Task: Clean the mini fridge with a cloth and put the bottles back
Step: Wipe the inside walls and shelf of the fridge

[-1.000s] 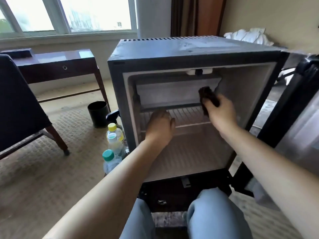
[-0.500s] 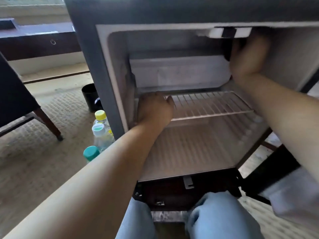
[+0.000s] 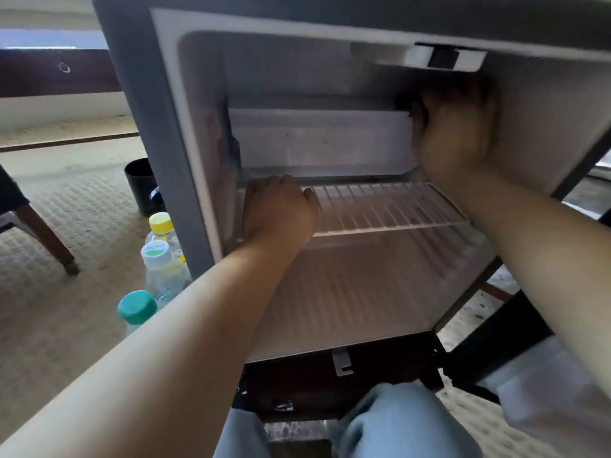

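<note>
Three capped bottles (image 3: 156,254) are noted on the carpet at 8 o'clock of the open mini fridge (image 3: 139,94). The left hand (image 3: 277,213) is laid palm-down on the left end of the wire shelf (image 3: 380,206); a grasp cannot be confirmed. At 2 o'clock inside, a dark cloth (image 3: 406,102), largely hidden, is clutched by the right hand (image 3: 456,137).

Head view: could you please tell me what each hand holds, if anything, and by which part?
The right hand grips the dark cloth, bunched up and mostly hidden; the left hand holds nothing, resting on the wire shelf.
</note>
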`<state>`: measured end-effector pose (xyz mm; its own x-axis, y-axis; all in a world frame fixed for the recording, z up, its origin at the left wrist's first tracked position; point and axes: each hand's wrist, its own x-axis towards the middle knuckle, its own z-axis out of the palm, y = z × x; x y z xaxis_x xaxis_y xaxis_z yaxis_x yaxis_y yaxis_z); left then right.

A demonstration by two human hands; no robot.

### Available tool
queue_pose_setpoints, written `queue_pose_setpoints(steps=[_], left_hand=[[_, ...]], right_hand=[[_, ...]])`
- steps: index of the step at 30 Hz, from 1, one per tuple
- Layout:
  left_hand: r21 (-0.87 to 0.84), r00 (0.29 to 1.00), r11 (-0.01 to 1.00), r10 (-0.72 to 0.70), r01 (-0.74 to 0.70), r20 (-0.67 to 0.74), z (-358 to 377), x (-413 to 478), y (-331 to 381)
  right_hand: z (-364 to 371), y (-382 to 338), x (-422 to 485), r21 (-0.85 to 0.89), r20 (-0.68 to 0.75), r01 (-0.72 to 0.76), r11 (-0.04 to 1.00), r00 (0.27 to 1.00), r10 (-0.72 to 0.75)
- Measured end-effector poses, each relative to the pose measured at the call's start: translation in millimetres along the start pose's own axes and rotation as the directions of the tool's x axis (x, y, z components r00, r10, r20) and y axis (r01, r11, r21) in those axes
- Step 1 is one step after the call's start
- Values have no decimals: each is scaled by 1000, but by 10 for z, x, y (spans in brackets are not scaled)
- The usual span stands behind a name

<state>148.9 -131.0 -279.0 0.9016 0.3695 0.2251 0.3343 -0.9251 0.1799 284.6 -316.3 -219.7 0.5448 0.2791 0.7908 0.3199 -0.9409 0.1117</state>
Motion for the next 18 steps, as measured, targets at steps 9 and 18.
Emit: queue_pose_setpoints(steps=[9, 18], left_hand=[[3, 999, 1000, 15, -15, -28, -3, -1, 5], [-15, 999, 1000, 9, -9, -38, 8, -2, -1]], right_hand=[[-84, -734, 159, 261, 35, -5, 965, 999, -4], [103, -881, 90, 362, -13, 172, 916, 984, -180]])
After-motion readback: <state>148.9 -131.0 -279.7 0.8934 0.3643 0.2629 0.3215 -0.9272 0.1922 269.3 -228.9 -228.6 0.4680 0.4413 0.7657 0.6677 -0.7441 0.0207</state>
